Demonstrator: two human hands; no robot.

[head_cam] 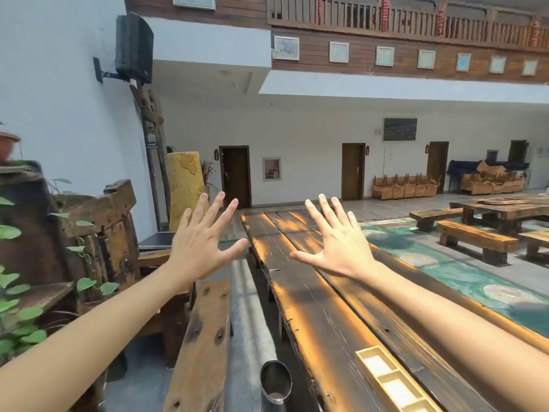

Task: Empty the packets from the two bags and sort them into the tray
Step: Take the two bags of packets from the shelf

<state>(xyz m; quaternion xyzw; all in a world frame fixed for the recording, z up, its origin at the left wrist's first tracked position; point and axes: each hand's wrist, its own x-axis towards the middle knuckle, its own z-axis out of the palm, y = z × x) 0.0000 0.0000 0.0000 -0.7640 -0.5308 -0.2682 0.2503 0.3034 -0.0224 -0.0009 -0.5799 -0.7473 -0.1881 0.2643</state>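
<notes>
A light wooden tray (366, 352) with several compartments lies on the long dark wooden table (320, 307), low in the view and cut off by the bottom edge. Its visible compartments hold nothing. My left hand (199, 242) is raised with fingers spread, palm facing away, left of the table's far end. My right hand (335, 242) is raised the same way over the table, fingers apart. Both hands hold nothing and hover well beyond the tray. No bags or packets are in view.
A wooden bench (202, 346) runs along the table's left side. A metal cup-like container (276, 382) stands between bench and table. Potted vines (17, 292) and rough wooden furniture fill the left. More tables and benches (475, 239) stand at the right on a green patterned floor.
</notes>
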